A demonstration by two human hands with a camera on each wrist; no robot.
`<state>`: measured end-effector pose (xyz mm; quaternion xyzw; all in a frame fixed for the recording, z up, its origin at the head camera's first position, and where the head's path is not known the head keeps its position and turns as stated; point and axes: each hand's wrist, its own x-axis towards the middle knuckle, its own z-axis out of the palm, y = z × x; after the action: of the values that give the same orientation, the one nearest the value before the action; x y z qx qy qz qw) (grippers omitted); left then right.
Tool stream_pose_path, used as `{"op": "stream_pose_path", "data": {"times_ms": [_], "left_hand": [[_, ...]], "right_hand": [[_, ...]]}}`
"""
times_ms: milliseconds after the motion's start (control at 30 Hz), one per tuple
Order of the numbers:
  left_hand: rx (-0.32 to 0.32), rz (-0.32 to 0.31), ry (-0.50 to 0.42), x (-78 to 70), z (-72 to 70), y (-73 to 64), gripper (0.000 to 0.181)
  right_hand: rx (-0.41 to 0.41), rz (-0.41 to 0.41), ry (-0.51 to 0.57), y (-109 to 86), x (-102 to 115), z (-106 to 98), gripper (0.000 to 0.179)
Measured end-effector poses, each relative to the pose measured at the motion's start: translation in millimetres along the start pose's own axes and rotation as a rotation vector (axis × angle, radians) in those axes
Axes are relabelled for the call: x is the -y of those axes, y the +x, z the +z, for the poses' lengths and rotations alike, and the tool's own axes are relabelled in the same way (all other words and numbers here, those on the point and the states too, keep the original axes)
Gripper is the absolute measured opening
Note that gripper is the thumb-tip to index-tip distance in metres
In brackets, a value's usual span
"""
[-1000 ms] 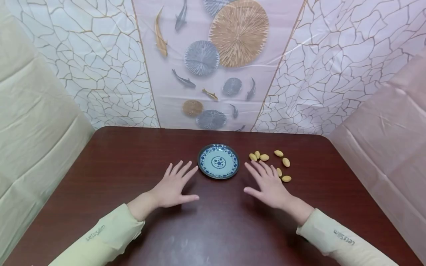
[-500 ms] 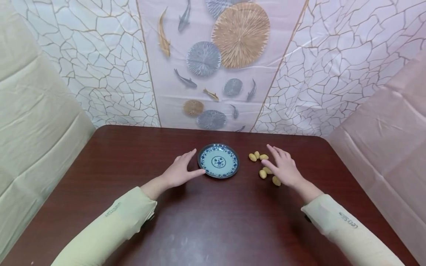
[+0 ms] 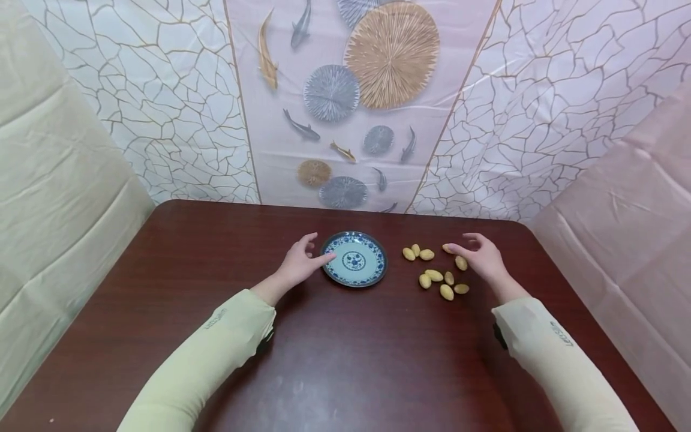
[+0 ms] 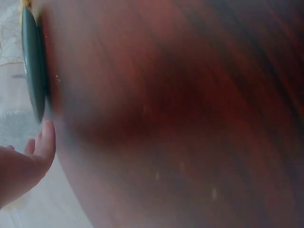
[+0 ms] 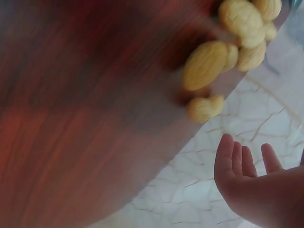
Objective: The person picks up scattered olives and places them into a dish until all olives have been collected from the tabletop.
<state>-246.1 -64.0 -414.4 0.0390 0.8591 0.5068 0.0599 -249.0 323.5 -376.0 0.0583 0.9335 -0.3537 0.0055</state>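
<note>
A blue-and-white patterned plate [image 3: 353,262] with a dark rim sits on the table. At its left side is my left hand [image 3: 294,264], its thumb over the rim and its fingers loosely bent. The left wrist view shows fingertips [image 4: 48,128] right at the plate's [image 4: 34,71] edge. To the right lie several small yellow oval pieces with ridged skins, like nuts [image 3: 433,275], loosely scattered. My right hand [image 3: 483,258] hovers at their far right, thumb and fingers apart. In the right wrist view its fingers [image 5: 223,159] are clear of the yellow nuts [image 5: 205,66].
The dark red-brown wooden table [image 3: 345,342] has rounded far corners. Behind it hangs a patterned cloth [image 3: 345,120] with fish and round leaf shapes. Pale padded panels [image 3: 59,210] flank both sides.
Both hands have moved forward, the left to the plate's rim, the right outward past the yellow nuts. Their spread fingers have bent. The nuts and plate stay put.
</note>
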Motion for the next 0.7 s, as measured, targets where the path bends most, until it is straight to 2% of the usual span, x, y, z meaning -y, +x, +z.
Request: {"op": "stream_pose_path", "data": {"times_ms": [100, 300, 600, 700], "left_hand": [[-0.031, -0.043, -0.052, 3.2, 2.7, 3.0, 0.074], [-0.052, -0.130, -0.182, 8.0, 10.6, 4.9, 0.072], [-0.081, -0.149, -0.310, 11.6, 18.6, 7.1, 0.065], [-0.108, -0.166, -0.341, 11.9, 19.9, 7.3, 0.059]], "right_hand": [[0.001, 0.056, 0.041, 4.4, -8.1, -0.8, 0.080], [0.039, 0.127, 0.053, 10.6, -18.7, 2.6, 0.071], [0.046, 0.184, 0.093, 18.2, -31.8, 6.3, 0.054], [0.055, 0.187, 0.104, 20.3, -35.5, 7.6, 0.050]]}}
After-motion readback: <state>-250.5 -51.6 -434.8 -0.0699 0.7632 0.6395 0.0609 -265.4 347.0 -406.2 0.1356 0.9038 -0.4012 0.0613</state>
